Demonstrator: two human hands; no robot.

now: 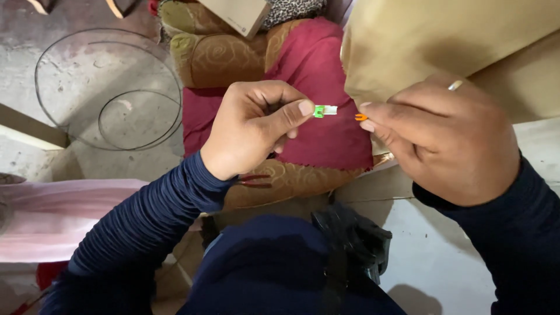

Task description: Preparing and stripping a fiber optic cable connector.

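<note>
Left hand (248,131) pinches green-and-white connector (324,111) at thumb tip, white end pointing right, clear of palm so I see it. Right hand (446,137) closed on small orange piece (361,117), just beside connector, not touching. Both over red cloth (318,81).

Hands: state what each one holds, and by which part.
The left hand pinches a small green and white connector by its green end, the white end jutting out. The right hand pinches a tiny orange piece at its fingertips, mostly hidden.
</note>
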